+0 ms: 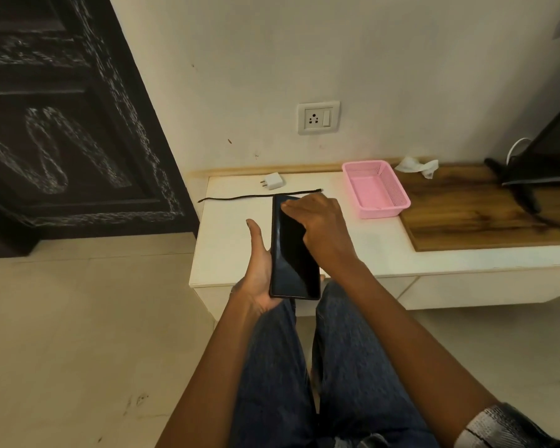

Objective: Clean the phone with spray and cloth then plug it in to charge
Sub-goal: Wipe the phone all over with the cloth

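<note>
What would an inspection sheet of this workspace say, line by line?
Surface: white shelf along the wall, wooden board on its right part.
Job's things: phone, screen dark; white charger; no spray bottle seen.
Clutter: empty pink basket; crumpled white cloth.
Hands: left hand cradles the phone; right hand lies over its top.
Cables: black cable, unplugged.
Surroundings: wall socket, dark door.

The black phone (293,250) is dark-screened, face up, lengthwise away. A black cable (259,196) lies straight on the tabletop (362,250), white charger (273,181) just behind it.
</note>
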`<state>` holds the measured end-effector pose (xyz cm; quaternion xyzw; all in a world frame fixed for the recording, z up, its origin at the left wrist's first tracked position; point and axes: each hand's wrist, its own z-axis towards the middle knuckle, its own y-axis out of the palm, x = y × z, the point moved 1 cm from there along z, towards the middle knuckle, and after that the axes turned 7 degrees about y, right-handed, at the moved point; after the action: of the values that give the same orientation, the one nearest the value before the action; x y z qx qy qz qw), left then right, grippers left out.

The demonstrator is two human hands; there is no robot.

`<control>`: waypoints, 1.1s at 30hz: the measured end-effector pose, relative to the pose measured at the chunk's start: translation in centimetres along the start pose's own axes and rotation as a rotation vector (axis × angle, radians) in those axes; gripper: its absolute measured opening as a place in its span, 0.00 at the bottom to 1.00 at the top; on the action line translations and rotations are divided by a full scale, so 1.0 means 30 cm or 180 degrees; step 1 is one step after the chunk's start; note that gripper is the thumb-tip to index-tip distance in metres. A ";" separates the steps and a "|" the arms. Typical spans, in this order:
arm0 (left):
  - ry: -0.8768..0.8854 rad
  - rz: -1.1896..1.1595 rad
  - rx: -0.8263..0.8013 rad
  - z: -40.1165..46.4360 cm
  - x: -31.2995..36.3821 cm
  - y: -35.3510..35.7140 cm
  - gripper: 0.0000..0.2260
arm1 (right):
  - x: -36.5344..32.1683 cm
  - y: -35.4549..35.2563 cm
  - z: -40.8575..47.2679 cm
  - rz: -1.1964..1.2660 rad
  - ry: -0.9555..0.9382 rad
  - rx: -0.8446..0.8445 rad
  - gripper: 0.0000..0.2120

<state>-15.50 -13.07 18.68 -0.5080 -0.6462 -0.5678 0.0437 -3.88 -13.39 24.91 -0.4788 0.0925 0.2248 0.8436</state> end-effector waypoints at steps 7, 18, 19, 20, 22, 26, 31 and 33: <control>0.0068 -0.0284 0.0123 -0.015 0.004 -0.027 0.44 | -0.082 0.035 -0.084 -0.0103 -0.0278 -0.0098 0.19; 0.0034 -0.0156 0.0124 -0.015 0.017 -0.011 0.47 | -0.080 0.026 -0.013 0.0042 0.0029 -0.0039 0.21; 0.0038 -0.0196 0.0112 -0.019 0.016 -0.018 0.46 | -0.087 0.032 -0.038 0.0034 -0.0041 -0.0064 0.21; 0.0041 -0.0244 0.0113 -0.023 0.014 -0.026 0.46 | -0.096 0.038 -0.066 0.0017 -0.0140 -0.0119 0.21; 0.0026 -0.0287 0.0131 -0.028 0.010 -0.036 0.46 | -0.096 0.042 -0.098 0.0023 -0.0289 -0.0269 0.22; 0.0015 -0.0106 0.0085 -0.020 0.016 -0.020 0.47 | -0.048 0.022 -0.032 0.0178 -0.0098 -0.0286 0.25; 0.0040 -0.0192 0.0082 -0.013 0.016 -0.016 0.47 | -0.063 0.017 -0.039 0.0007 -0.0202 -0.0209 0.24; 0.0045 -0.0294 0.0158 -0.016 0.011 -0.037 0.48 | -0.105 0.033 -0.094 0.0026 -0.0362 -0.0250 0.20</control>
<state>-16.69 -13.07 18.28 -0.4724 -0.6825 -0.5566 0.0346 -6.96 -16.27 23.85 -0.4977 0.0375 0.2586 0.8271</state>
